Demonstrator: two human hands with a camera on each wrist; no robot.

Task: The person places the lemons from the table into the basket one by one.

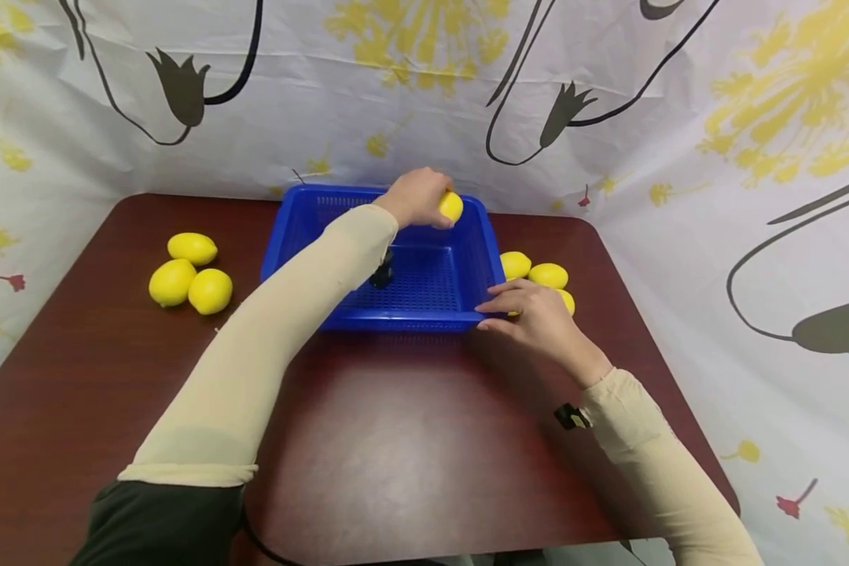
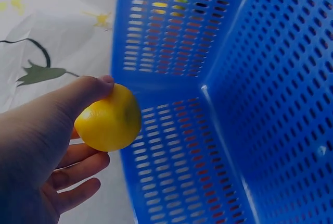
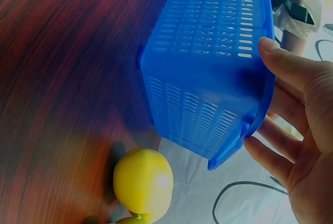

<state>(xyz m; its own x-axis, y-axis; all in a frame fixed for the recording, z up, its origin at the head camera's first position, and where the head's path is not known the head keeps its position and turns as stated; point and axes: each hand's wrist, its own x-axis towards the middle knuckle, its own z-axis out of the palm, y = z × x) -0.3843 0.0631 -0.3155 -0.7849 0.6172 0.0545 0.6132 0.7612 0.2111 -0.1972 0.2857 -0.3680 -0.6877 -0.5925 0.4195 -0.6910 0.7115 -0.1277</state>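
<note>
My left hand (image 1: 416, 198) holds a yellow lemon (image 1: 451, 206) over the far right part of a blue plastic basket (image 1: 368, 321). In the left wrist view, thumb and fingers grip this lemon (image 2: 110, 120) beside the basket's slotted wall (image 2: 166, 86). At the near right corner, my right hand (image 1: 538, 318) holds the rim. The right wrist view has the right thumb and fingers on either side of the basket's rim (image 3: 264, 107). The visible part of the basket floor has no lemons on it; my left sleeve hides some of the inside.
Left of the basket, three lemons (image 1: 192, 248) lie grouped on the dark brown table (image 1: 396, 424). More lemons (image 1: 548, 275) lie to its right, partly behind my right hand. A patterned white cloth (image 1: 439, 118) hangs along the table's back and sides.
</note>
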